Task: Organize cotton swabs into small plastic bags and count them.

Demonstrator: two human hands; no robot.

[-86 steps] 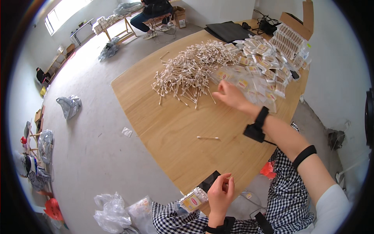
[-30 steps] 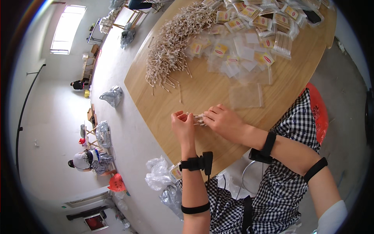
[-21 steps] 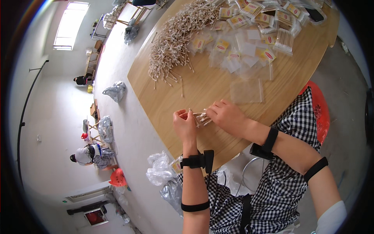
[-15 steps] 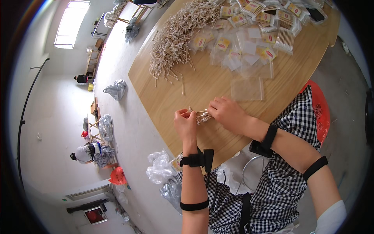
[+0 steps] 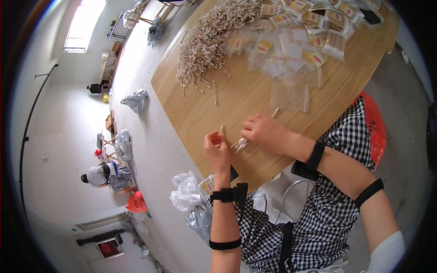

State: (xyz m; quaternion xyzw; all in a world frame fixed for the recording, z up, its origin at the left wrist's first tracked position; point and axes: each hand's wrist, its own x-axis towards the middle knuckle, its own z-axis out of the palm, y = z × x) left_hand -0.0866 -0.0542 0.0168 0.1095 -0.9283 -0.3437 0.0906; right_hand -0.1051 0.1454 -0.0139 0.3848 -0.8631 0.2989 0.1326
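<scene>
My right hand [image 5: 266, 132] is closed around a small bunch of cotton swabs [image 5: 241, 144], their white tips sticking out on its left side. One more swab end shows above its knuckles. To the left, my left hand [image 5: 217, 148] has curled fingers, with a single cotton swab [image 5: 222, 131] standing out between fingertips and thumb; its palm is partly hidden. Both hands are just over the near edge of the wooden table [image 5: 195, 116], slightly apart. A loose cotton swab [image 5: 215, 94] lies farther off, below a large heap of swabs [image 5: 202, 54].
Clear zip bags [image 5: 290, 98] and bags with yellow labels [image 5: 263, 46] lie right of the heap. Filled swab packs [image 5: 335, 44] and a dark phone [image 5: 369, 17] are at the far right. Plastic bags [image 5: 184, 193] hang by the near left edge. A red bag [image 5: 374, 132] is right.
My hands have drawn apart. The bunch of swabs, earlier between both hands, now sits with my right hand and has tilted downward. My left fingers have loosened a little.
</scene>
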